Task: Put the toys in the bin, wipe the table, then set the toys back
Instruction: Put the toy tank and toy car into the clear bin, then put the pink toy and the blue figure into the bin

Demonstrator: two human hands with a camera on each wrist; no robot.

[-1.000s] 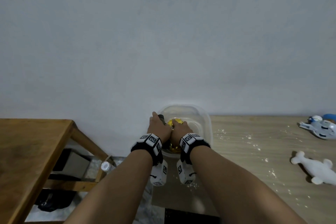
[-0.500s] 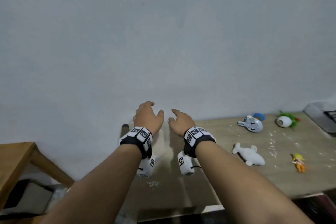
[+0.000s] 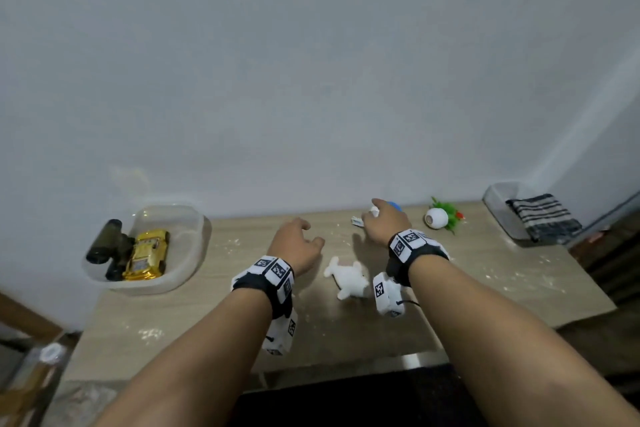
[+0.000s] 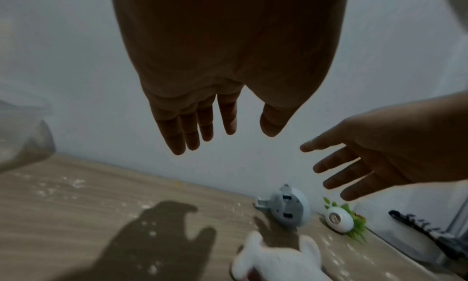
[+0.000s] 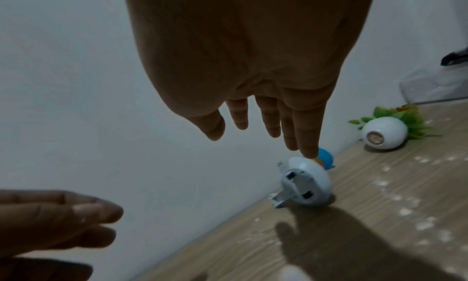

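Near the table's (image 3: pixel 519 274) back edge, right hand (image 3: pixel 384 224), fingers spread and empty, hovers over the blue-and-white toy (image 5: pixel 305 182), apparently to grasp it; left hand (image 3: pixel 296 250) relaxed, empty.

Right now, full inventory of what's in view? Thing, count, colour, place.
Bin: 1, clear plastic, table's left end.
Toy car: 1, gold, in the bin.
Binoculars: 1, dark, in the bin beside the car.
Plush animal: 1, white, mid-table between the wrists.
Round toy: 1, pale blue-grey with a blue part, by the wall.
Plant pot: 1, white with green leaves, on its side at the back right.
Tray: 1, clear, table's right end.
Cloth: 1, dark and white stripes, in the tray.
Crumbs: scattered, white, across the table.
Table: 1, light wood.
Hands: left hand empty above the table; right hand empty above the round toy.
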